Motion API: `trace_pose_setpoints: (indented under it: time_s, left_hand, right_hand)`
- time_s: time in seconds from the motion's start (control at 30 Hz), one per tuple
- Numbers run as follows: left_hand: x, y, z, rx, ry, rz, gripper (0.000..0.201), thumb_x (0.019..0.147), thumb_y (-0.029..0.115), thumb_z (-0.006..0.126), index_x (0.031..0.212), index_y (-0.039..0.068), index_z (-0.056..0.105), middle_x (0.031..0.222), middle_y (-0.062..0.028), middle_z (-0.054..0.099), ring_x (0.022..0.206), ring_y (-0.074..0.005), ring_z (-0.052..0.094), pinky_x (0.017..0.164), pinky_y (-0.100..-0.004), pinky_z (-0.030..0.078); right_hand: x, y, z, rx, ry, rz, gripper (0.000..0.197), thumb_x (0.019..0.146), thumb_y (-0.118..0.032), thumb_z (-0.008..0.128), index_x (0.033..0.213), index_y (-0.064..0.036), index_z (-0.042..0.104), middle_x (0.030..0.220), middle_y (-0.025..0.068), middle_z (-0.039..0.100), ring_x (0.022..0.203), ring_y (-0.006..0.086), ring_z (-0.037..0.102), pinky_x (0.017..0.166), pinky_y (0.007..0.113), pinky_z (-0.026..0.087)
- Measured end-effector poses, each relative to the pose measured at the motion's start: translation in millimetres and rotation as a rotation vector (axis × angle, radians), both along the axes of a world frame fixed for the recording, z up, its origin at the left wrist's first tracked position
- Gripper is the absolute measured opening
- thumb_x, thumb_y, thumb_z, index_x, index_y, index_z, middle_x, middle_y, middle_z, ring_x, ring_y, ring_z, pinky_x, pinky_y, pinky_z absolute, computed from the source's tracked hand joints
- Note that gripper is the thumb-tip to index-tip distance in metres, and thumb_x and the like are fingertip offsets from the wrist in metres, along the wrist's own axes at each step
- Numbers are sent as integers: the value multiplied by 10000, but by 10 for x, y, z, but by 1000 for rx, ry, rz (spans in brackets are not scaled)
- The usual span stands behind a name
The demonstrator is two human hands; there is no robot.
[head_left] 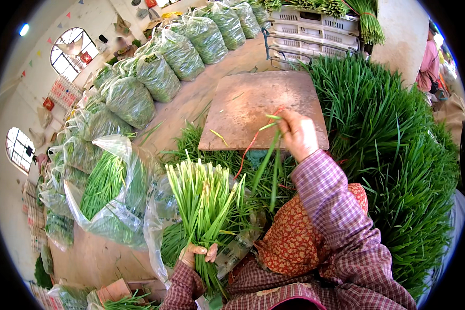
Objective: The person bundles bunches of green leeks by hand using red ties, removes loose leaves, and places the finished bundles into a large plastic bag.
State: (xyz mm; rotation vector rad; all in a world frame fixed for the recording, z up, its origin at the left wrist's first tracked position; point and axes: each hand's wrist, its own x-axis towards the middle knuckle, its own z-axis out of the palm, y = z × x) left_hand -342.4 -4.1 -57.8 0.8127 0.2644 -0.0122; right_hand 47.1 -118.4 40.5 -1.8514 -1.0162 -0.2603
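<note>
I see the left hand (197, 252) with its fingers wrapped around a bunch of garlic chives (201, 199), gripping the green leaves low down while the pale stem ends fan out above, pointing toward the worktop (243, 103). The right hand (298, 135) is over the worktop's near right part, thumb and fingertips pinching a few loose leaves (267, 163) that dangle past the edge. A red string (252, 142) runs from near those fingertips down to the right side of the bunch; I can't tell whether the fingers hold it too. To my right I have a big heap of garlic chives (382, 129). On the left, an open plastic bag (113, 143) contains more greens, and filled bags (204, 39) line the floor beyond. White crates (315, 39) are stacked behind the worktop.
</note>
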Motion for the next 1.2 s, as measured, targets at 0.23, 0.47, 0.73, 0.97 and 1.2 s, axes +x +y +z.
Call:
trace_pose_setpoints:
  time_s: [0.23,0.47,0.73,0.97,1.2]
  left_hand:
    - [-196,112,-208,157,61,-31,296,793,319,659,766,40,562,657,-51,526,521,-172,499,597,-345,463]
    - [-464,139,-542,67,82,102,278,805,266,661,893,20,566,663,-51,538,529,-168,496,596,-344,466]
    - [-46,-23,3,60,165,-27,454,720,209,732,1082,-20,579,705,-104,588,533,-207,500,544,-354,433]
    - [35,-11,-25,73,47,-55,415,744,151,713,1089,-19,560,726,-86,594,533,-178,500,508,-334,426]
    - [10,-10,-61,40,19,-71,371,767,169,714,1058,-13,573,742,-71,591,534,-179,503,519,-333,430]
  right_hand:
    - [-354,-146,-162,-469,-146,212,254,818,-259,677,994,-75,680,801,122,635,745,292,645,699,390,538]
    - [-677,23,75,-161,138,585,193,833,-225,647,929,-61,685,822,118,689,769,249,670,708,356,537]
    - [-757,7,71,-333,115,638,269,814,-326,671,935,-86,697,870,132,642,856,290,628,778,405,505]
    - [-680,39,-95,-246,137,649,292,872,-298,599,909,-23,691,838,161,640,831,340,610,737,435,490]
    - [-690,20,-117,-232,150,723,280,849,-289,630,881,-16,686,827,165,637,790,337,615,711,431,489]
